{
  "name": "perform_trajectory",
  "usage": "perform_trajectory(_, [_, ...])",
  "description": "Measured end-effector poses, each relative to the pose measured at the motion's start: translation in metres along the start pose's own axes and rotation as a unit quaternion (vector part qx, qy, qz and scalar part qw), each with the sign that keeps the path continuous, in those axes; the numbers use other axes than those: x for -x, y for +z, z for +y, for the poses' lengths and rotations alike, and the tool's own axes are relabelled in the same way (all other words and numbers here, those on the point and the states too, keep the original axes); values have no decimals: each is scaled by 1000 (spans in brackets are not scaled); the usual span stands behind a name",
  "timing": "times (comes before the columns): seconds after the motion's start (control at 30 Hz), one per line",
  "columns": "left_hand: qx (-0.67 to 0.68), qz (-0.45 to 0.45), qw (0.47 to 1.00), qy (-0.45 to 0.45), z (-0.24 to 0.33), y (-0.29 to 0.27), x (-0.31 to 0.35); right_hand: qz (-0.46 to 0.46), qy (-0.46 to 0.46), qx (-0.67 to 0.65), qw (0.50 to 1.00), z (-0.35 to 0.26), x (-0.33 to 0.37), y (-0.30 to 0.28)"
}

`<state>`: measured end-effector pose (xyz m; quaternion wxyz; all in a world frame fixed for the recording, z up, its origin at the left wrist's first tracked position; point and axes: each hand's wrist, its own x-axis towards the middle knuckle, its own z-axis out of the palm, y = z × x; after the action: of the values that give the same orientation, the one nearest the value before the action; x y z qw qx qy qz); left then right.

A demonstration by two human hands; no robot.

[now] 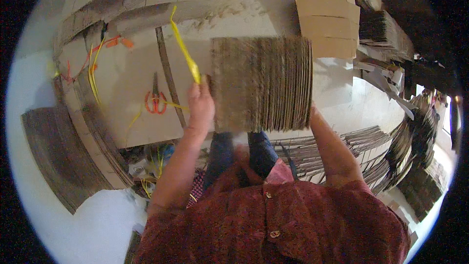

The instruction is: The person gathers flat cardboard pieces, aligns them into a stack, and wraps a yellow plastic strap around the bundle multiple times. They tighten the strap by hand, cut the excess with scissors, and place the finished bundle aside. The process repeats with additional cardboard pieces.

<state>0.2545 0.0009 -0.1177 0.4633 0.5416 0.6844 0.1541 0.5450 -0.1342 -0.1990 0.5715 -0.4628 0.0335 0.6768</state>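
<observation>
A thick stack of brown cardboard pieces point(261, 83) is between my hands, its many edges facing up. My left hand point(201, 107) is closed against the stack's left side, its fingers slightly blurred. A yellow plastic strap point(183, 46) runs up and away from those fingertips; whether they pinch it or only touch it, I cannot tell. At the stack's lower right corner is my right hand point(315, 114), with most of its fingers hidden behind the cardboard. Scissors with orange handles point(156, 102) lie to the left on a pale cardboard surface point(132, 63), a thin yellow strip beside them.
Flat cardboard sheets point(327, 27) are piled at the far right. More dark stacks point(63, 154) stand at the left edge. Rows of cardboard pieces point(342, 149) lie to the right of my legs. Yellow strips point(93, 76) and an orange cord point(90, 54) lie at the far left.
</observation>
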Motion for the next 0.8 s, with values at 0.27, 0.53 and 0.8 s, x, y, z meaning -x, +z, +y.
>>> perform_trajectory(0.27, [213, -50, 973, 71, 20, 37, 11, 38, -74, 171, 982, -40, 42, 43])
perform_trajectory(0.53, [129, -42, 988, 75, 13, 100, 28, 188, -179, 394, 882, -53, 77, 87])
perform_trajectory(0.8, [-19, 4, 979, 202, 32, -12, -26, 164, -148, 319, 922, -65, 66, 43])
